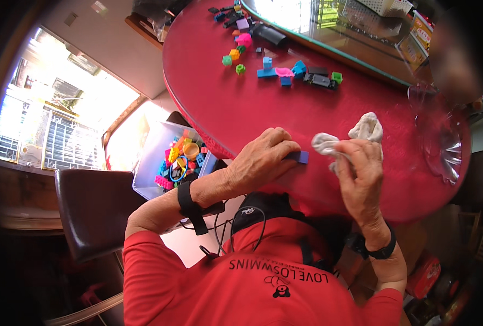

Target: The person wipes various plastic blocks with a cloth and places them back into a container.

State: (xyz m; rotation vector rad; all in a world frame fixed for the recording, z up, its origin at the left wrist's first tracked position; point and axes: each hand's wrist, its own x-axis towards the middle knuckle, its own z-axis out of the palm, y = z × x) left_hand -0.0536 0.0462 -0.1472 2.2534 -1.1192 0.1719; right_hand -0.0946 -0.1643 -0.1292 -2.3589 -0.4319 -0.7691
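My left hand [264, 155] grips a purple toy building block [302, 157] just above the red-covered table [209, 98]. Part of the block is hidden under my fingers. To its right, my right hand [359, 167] is closed around a crumpled whitish cloth [365, 128]. One end of the cloth sticks out toward the block, with a small gap between them. Another part of it bunches up beyond my knuckles.
Loose blocks, among them a blue one [267, 73] and a green one [227, 60], lie along the table's far side. A glass-topped surface [331, 45] borders it. At right stands a clear plastic dish [439, 138]. A plastic bin [147, 167] of mixed blocks sits at left beside a dark chair [99, 203].
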